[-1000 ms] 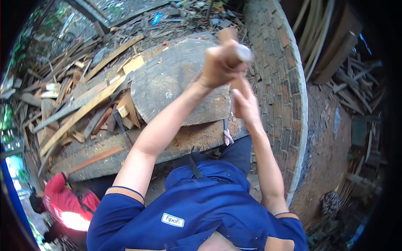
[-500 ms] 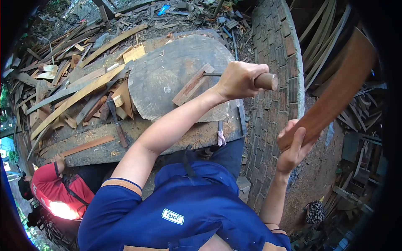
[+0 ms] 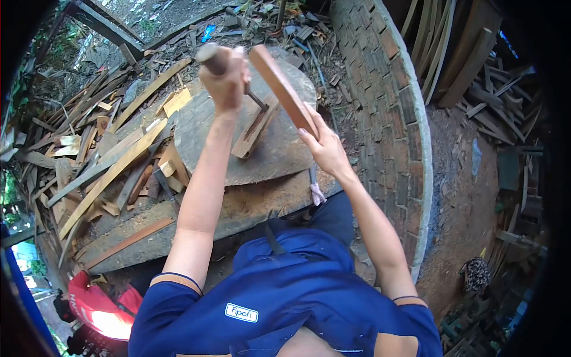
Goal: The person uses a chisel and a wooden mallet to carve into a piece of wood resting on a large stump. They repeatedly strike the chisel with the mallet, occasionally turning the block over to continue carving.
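My left hand [image 3: 225, 83] is wrapped round the thick wooden handle [image 3: 212, 58] of a chisel. Its thin metal blade [image 3: 257, 101] meets the slot in a short wooden block [image 3: 256, 130], which lies on a round wooden slab [image 3: 199, 134]. In my right hand [image 3: 324, 146] is the lower end of a long reddish-brown wooden bar [image 3: 282, 86], slanting up to the left above the slab, close to the block and apart from the handle.
A brick wall [image 3: 380, 101] curves along the right of the bench [image 3: 128, 253]. Wood strips [image 3: 113, 172] and offcuts are piled at the left. A person in red [image 3: 89, 300] is at the lower left. A cloth-wrapped tool [image 3: 317, 193] lies at the bench's front edge.
My right hand has swung the wooden bar from the far right to above the slab. My left hand and the chisel handle have moved left, and the block has turned steeper.
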`<state>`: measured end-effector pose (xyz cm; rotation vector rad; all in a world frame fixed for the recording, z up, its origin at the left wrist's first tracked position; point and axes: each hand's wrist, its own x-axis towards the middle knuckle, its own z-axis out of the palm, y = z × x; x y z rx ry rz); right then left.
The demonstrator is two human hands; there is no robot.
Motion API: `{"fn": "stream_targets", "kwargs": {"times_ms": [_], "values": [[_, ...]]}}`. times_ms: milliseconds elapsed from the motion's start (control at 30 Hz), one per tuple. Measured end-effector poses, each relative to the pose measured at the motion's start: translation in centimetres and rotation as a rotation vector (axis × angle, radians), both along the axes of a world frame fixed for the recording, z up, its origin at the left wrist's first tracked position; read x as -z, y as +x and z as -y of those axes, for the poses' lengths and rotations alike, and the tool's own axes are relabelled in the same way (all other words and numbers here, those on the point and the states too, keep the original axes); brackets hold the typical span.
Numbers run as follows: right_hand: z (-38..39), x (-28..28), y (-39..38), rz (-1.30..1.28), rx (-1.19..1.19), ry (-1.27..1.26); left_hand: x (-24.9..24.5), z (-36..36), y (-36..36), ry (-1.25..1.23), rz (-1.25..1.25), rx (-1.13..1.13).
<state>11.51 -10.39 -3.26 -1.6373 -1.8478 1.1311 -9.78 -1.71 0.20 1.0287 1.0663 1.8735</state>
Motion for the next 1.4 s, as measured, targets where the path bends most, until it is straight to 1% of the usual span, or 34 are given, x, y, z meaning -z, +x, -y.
{"fn": "stream_targets", "kwargs": {"times_ms": [67, 100, 133, 167, 233, 267, 333, 400, 500, 533, 600, 733, 1000, 1033, 1100, 1200, 1267, 1300, 1333, 1367, 1400], "values": [[-0.5, 1.8, -1.1, 0.083, -0.044, -0.032, 0.7, 0.3, -1.7, 0.035, 0.188, 0.010], [-0.6, 2.2, -1.4, 0.073, -0.042, -0.036, 0.9, 0.5, -2.3, 0.039, 0.244, -0.009], [-0.7, 2.5, -1.5, 0.129, -0.059, -0.051, 1.2, 0.9, -2.6, 0.010, 0.269, -0.037], [-0.8, 2.7, -1.6, 0.187, -0.073, -0.065, 1.4, 1.2, -2.9, 0.028, 0.346, -0.055], [-0.7, 2.8, -1.9, 0.171, -0.063, -0.074, 1.6, 1.8, -3.0, 0.024, 0.488, -0.094], [-0.5, 2.8, -1.9, 0.165, -0.059, -0.083, 2.7, 1.6, -3.2, 0.017, 0.521, -0.138], [-0.4, 3.5, -1.9, 0.145, -0.047, -0.073, 2.8, 2.0, -3.4, 0.002, 0.584, -0.157], [-0.4, 3.7, -1.8, 0.127, -0.043, -0.064, 2.4, 2.3, -3.5, -0.016, 0.588, -0.192], [-0.5, 3.9, -1.7, 0.092, -0.049, -0.062, 0.8, 2.6, -3.7, 0.044, 0.477, -0.086], [-0.4, 3.7, -1.7, 0.085, -0.053, -0.068, 0.3, 2.7, -3.4, 0.028, 0.330, -0.059], [-0.6, 3.6, -1.8, 0.076, -0.062, -0.070, 0.1, 2.3, -2.6, 0.057, 0.239, -0.026], [-0.6, 4.0, -1.7, 0.106, -0.054, -0.054, 0.4, 1.9, -1.3, 0.086, 0.219, 0.067], [-0.4, 3.6, -1.8, 0.118, -0.053, -0.053, 0.9, 1.3, -0.6, 0.076, 0.172, 0.152], [-0.4, 3.7, -1.8, 0.131, -0.048, -0.055, 0.8, 1.1, -0.4, 0.076, 0.173, 0.153], [-0.2, 3.7, -1.9, 0.144, -0.047, -0.055, 0.7, 0.4, 0.2, 0.105, 0.073, 0.124], [-0.6, 3.5, -1.7, 0.131, -0.054, -0.044, 0.8, -0.2, 1.2, 0.094, 0.015, 0.087], [-1.0, 3.9, -1.2, -0.170, 0.021, -0.115, 1.0, -0.4, 1.7, 0.073, 0.005, 0.085], [-0.5, -0.8, -2.2, -0.287, 0.148, -0.267, 1.2, -0.4, 2.3, 0.079, -0.087, 0.060], [-0.9, 0.2, -1.5, -0.276, 0.143, 0.010, 1.6, -0.1, 2.8, 0.073, -0.179, 0.030], [-0.5, -4.3, -1.6, -0.302, 0.225, -0.086, 1.2, 0.4, 3.4, 0.117, -0.244, 0.011], [-0.3, -5.2, -0.7, -0.230, 0.223, 0.171, 0.5, 0.5, 4.1, 0.168, -0.314, -0.007]]}}
